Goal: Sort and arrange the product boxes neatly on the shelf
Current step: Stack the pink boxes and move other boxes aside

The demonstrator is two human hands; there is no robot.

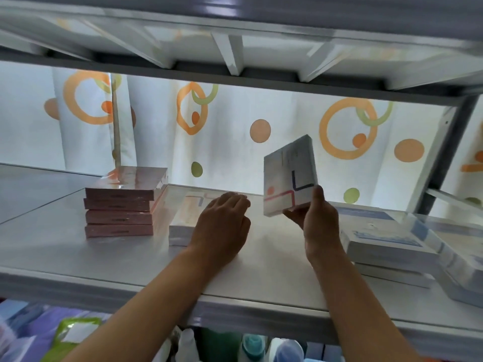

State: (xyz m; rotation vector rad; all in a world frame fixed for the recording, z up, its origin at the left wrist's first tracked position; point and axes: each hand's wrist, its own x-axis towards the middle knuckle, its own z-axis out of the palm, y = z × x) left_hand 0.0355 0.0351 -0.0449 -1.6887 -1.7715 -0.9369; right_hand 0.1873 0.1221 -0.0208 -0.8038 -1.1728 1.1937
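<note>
A stack of several pink boxes (pixel 122 205) stands at the left of the white shelf (pixel 130 257). Beside it lies a flat white box (pixel 183 220) with red and blue lines on its lid; my left hand (pixel 222 226) rests palm down on it, fingers together. My right hand (pixel 316 218) holds a second white box (pixel 290 176) of the same print upright in the air, gripped at its lower corner, to the right of the flat one. Blue-and-white boxes (pixel 389 241) lie in a loose pile at the right of the shelf.
The upper shelf's underside (pixel 235 48) hangs low above the hands. A curtain with orange and green circles (pixel 235 126) backs the shelf. A dark upright post (pixel 449 152) stands at the right. Bottles and packets (pixel 251 346) sit on the level below.
</note>
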